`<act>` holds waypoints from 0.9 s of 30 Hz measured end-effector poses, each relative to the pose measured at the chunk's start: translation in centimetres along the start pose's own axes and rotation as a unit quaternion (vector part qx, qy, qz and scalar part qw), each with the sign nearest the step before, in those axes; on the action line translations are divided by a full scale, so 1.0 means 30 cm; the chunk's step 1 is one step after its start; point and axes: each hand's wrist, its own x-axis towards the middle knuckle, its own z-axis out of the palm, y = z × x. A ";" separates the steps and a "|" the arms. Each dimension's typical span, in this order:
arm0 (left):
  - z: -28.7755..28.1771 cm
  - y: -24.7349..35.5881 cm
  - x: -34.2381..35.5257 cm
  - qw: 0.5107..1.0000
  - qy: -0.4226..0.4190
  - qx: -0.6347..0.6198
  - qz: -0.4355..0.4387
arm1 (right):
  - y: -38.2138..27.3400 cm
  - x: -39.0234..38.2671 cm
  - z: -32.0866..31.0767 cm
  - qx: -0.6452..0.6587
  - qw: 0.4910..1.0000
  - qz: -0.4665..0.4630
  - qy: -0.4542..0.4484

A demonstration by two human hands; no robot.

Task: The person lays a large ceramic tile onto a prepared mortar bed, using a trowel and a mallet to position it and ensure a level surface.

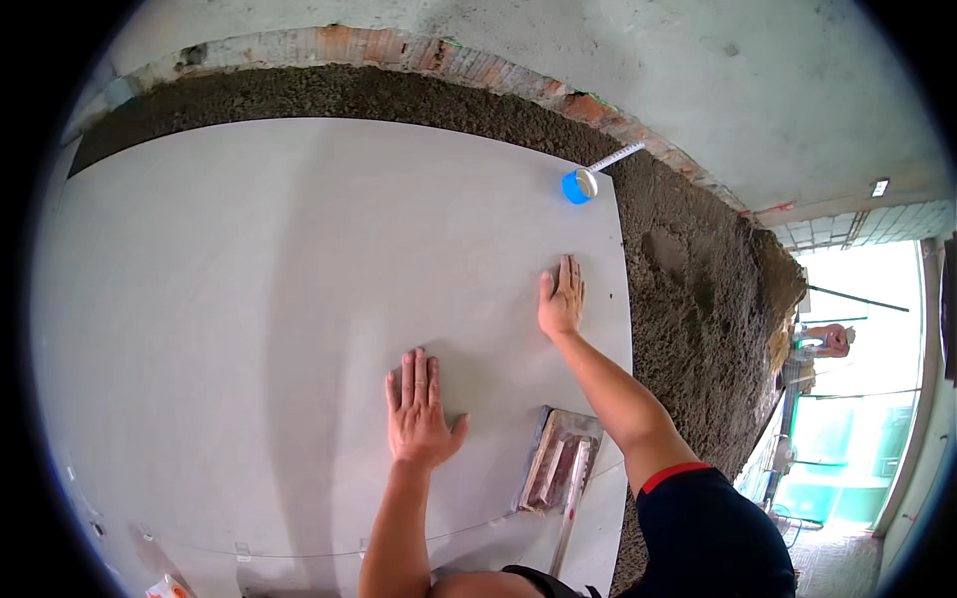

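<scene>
Head view
Tile: your large pale grey tile [249, 299] is the landmark; it lies flat on a bed of dark mortar [698, 289].
Left hand: your left hand [421, 414] lies palm down on the tile's near middle, fingers spread flat, grasping nothing.
Right hand: your right hand [562, 302] presses flat near the tile's right edge, fingers straight and released.
Containers: none holds anything you can see.
Edges: bare mortar runs along the tile's far and right edges; a brick course [478, 65] borders it beyond.
Tools: a blue tape measure [580, 184] sits at the tile's far right corner, tape drawn out; a mortar-caked trowel [558, 470] rests by the near right edge.
Packages: an orange-and-white pack [167, 588] pokes in at the tile's near left.
</scene>
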 end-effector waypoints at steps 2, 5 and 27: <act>-0.021 -0.046 -0.048 0.998 0.013 -0.050 0.026 | -0.023 -0.021 -0.006 0.014 1.000 0.009 0.016; -0.029 -0.126 -0.212 0.992 0.016 -0.112 0.053 | -0.050 -0.082 -0.001 0.007 1.000 0.010 0.028; 0.120 -0.071 -2.240 0.964 -0.148 -0.172 -0.138 | -0.115 -0.880 -0.565 -0.063 0.992 0.025 -0.106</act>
